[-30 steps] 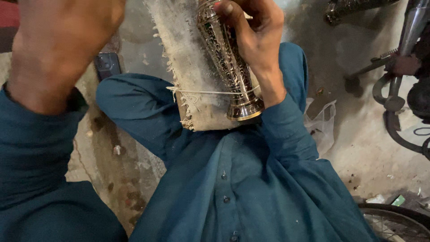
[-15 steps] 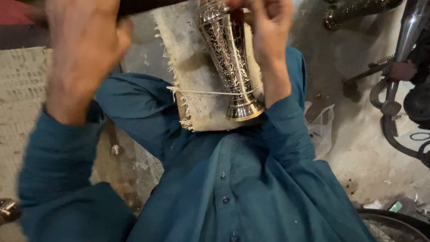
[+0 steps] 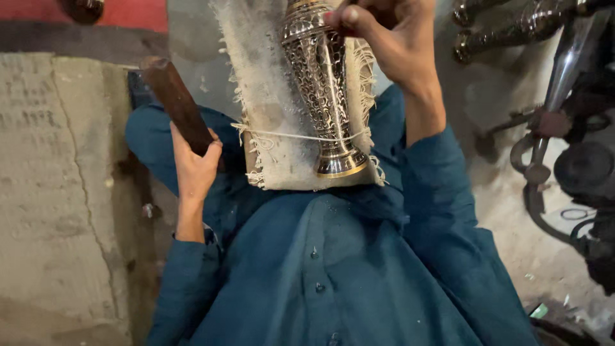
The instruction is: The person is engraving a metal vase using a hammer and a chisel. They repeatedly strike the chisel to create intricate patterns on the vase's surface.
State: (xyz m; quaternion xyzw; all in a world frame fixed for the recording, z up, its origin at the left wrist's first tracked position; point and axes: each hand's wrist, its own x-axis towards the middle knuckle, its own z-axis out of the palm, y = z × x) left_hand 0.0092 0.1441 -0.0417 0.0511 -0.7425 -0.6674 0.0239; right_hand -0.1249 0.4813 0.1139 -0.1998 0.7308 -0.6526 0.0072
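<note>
An ornate silver and gold metal vase point(image 3: 323, 96) lies on a frayed burlap pad point(image 3: 269, 109) tied with a white string, resting on my lap. My right hand point(image 3: 384, 38) is closed on the upper part of the vase, fingers curled over it. A brown wooden stick point(image 3: 176, 102) is gripped low down by my left hand point(image 3: 192, 166), to the left of the pad, with its upper end pointing up and away. Both my arms are in teal sleeves.
A cracked concrete block point(image 3: 57, 179) stands at the left. Dark metal parts and curved rods point(image 3: 564, 141) crowd the right side. More dark ornate metal pieces point(image 3: 506, 32) lie at the upper right. The floor is dusty.
My left hand has dropped from close to the camera down to beside the pad, and the wooden stick in it has come into view. The right hand stays on the vase.
</note>
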